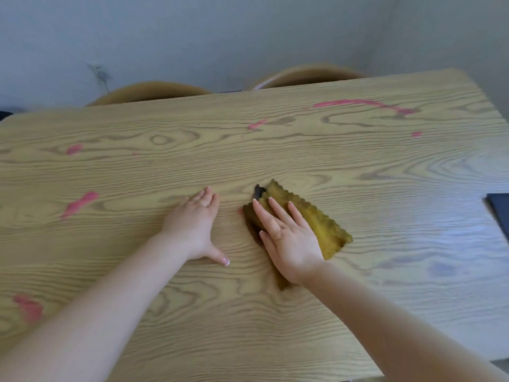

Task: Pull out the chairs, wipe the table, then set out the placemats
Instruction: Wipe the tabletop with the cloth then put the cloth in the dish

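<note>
A light wooden table (358,166) fills the view, marked with several pink smears, such as a long one (366,104) at the far right and another (80,203) at the left. A folded yellow cloth (322,223) with a wavy edge lies near the middle. My right hand (289,238) presses flat on the cloth with straight fingers. To its left, my left hand (195,230) rests flat on the bare wood, thumb spread out. A dark placemat (500,209) shows at the right edge, cut off by the frame.
Two tan chair backs (148,92) (308,74) stand behind the far edge of the table, close to a grey wall. A wall socket with a cord (100,74) sits at the far left. The table's near right corner ends at the lower right.
</note>
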